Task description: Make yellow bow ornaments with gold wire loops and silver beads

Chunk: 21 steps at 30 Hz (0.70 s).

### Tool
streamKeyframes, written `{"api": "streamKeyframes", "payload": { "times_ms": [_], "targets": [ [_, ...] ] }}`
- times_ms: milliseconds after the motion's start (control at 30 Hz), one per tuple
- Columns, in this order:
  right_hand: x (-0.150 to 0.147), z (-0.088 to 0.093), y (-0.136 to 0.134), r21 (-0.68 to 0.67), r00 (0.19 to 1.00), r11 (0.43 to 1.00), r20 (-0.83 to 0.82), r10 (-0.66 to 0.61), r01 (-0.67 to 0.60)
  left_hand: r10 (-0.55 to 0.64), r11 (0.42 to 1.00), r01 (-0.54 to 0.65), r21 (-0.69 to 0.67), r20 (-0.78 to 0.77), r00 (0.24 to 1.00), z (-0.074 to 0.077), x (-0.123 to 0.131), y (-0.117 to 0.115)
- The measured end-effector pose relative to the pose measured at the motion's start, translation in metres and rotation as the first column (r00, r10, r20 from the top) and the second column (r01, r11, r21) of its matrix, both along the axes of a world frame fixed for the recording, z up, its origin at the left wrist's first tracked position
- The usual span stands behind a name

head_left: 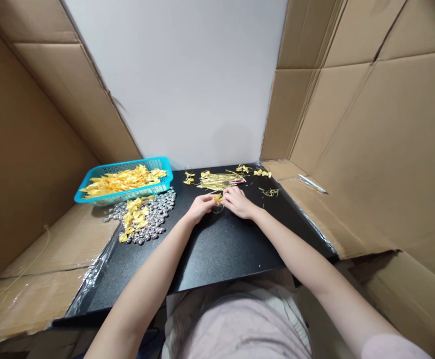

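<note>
Between the thumb and fingers of my left hand point(200, 207) is a small yellow ribbon bow point(218, 198), with a thin cord loop hanging below it. My right hand point(237, 202) is close against the bow's right side, fingers bent together and pointing down; what they pinch is hidden. Just behind my hands lies a bundle of thin gold ties point(217, 180), with a pink-handled tool point(237, 181) on its right part. Finished-looking bows on loops point(188, 178) lie left of the bundle, and more bows point(262, 173) lie to its right.
A blue plastic basket point(86, 198) full of yellow bows stands back left. Before it, silver bells or beads point(153, 227) spread over the black table point(228, 254) with loose bows point(135, 217) on top. Loose gold ties point(270, 192) and a white pen-like tool point(312, 183) lie right. Cardboard walls flank the table.
</note>
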State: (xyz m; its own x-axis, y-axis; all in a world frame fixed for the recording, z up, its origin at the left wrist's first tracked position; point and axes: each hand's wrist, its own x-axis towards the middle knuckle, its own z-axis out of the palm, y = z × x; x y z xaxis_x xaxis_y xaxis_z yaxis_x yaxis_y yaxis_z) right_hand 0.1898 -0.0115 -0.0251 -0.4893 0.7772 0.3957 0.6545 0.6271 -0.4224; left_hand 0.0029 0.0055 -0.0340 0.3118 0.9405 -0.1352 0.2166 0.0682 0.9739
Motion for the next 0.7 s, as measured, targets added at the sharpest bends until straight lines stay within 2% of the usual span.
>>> {"api": "streamKeyframes", "payload": {
  "times_ms": [167, 400, 567, 700],
  "targets": [
    [-0.001, -0.002, -0.003, 0.049, 1.0, 0.998, -0.012, 0.027, -0.027, -0.03, 1.0, 0.03, -0.004, -0.023, 0.999, 0.001, 0.0, -0.002],
    [-0.005, -0.012, 0.004, 0.07, 0.976, 0.994, -0.206, -0.067, 0.083, -0.029, 1.0, 0.029, -0.008, -0.047, 0.998, -0.001, 0.0, 0.001],
    [-0.008, -0.017, 0.006, 0.008, 0.913, 0.996, -0.401, -0.08, 0.091, -0.015, 1.0, 0.015, 0.001, -0.056, 0.998, -0.002, -0.001, 0.002],
    [-0.005, -0.018, 0.011, -0.113, 0.832, 0.991, -0.541, -0.122, 0.072, -0.01, 1.0, 0.01, 0.005, -0.057, 0.998, -0.003, -0.001, 0.003]
  ]
}}
